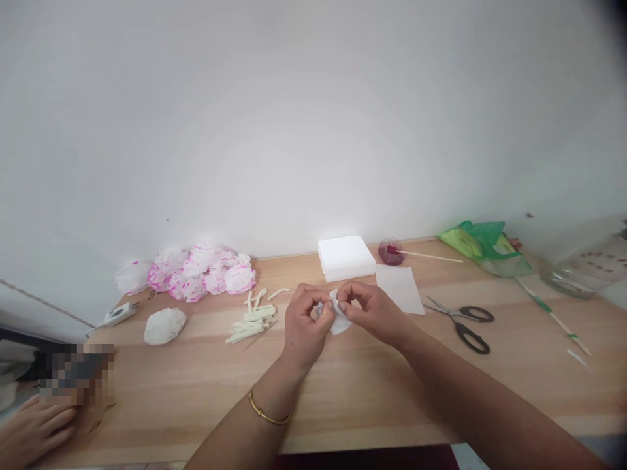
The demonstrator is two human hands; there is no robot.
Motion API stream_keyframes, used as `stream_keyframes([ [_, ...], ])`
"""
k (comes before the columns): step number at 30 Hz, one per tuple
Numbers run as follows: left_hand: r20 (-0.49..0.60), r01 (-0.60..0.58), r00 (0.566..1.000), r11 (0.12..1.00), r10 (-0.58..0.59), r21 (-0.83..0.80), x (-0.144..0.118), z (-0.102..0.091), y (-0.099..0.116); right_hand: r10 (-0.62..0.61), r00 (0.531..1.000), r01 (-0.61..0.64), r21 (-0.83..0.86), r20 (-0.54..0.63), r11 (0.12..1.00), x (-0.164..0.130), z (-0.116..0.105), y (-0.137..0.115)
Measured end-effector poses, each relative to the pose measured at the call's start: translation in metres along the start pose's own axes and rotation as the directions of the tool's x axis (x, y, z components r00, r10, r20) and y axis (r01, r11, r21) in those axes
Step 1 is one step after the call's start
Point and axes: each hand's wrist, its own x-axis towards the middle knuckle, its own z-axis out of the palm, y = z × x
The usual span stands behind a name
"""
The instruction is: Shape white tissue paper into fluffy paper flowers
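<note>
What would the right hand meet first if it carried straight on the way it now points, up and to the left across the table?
The right hand already pinches the white tissue piece with the left hand. Past those, the loose pale green sticks lie roughly in line, though depth is hard to judge.

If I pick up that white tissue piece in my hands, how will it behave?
The tissue piece probably flops: it hangs crumpled between the left hand and right hand. It looks thin, so likely very light and easy to tear.
</note>
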Motion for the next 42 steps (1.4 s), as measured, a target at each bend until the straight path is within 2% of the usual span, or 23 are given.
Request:
stream_keyframes([
  [4,0.027,0.025,0.999,0.999,-0.024,-0.047,0.0000,-0.0002,-0.0007,-0.002,1.000,0.002,-0.011,-0.007,1.000,-0.0003,-0.0010,0.0001],
  [7,0.057,-0.018,0.998,1.000,0.018,-0.009,-0.0007,0.0003,0.0006,-0.005,1.000,0.004,-0.034,-0.011,0.999,-0.0003,-0.0009,-0.0012],
  [11,0.040,-0.071,0.997,0.995,0.068,0.068,-0.0008,0.0002,0.0039,-0.018,1.000,0.017,-0.069,-0.020,0.997,-0.0006,0.0000,-0.0040],
  [14,0.043,-0.081,0.996,0.995,0.078,0.064,-0.0006,-0.0002,0.0035,-0.038,0.999,0.037,-0.065,-0.018,0.997,-0.0007,0.0008,-0.0041],
  [21,0.041,-0.025,0.999,0.999,0.027,-0.047,-0.0017,0.0014,-0.0036,-0.081,0.997,0.080,-0.019,-0.010,0.997,0.0008,0.0019,0.0028],
  [28,0.029,0.000,1.000,0.997,0.002,-0.083,-0.0001,-0.0007,-0.0043,-0.058,0.998,0.058,0.038,0.008,0.998,0.0000,0.0008,0.0039],
  [31,0.028,-0.012,1.000,0.999,0.013,-0.037,0.0003,-0.0018,-0.0024,-0.031,1.000,0.031,0.020,-0.002,0.999,-0.0007,-0.0005,0.0014],
  [38,0.059,-0.165,0.986,0.977,0.158,0.134,-0.0020,0.0000,0.0028,0.016,1.000,-0.016,-0.020,0.000,1.000,-0.0006,-0.0011,-0.0013],
  [42,0.089,-0.189,0.980,0.970,0.177,0.155,-0.0032,0.0008,0.0031,0.028,1.000,-0.028,0.038,0.009,0.999,-0.0008,-0.0015,0.0033],
])
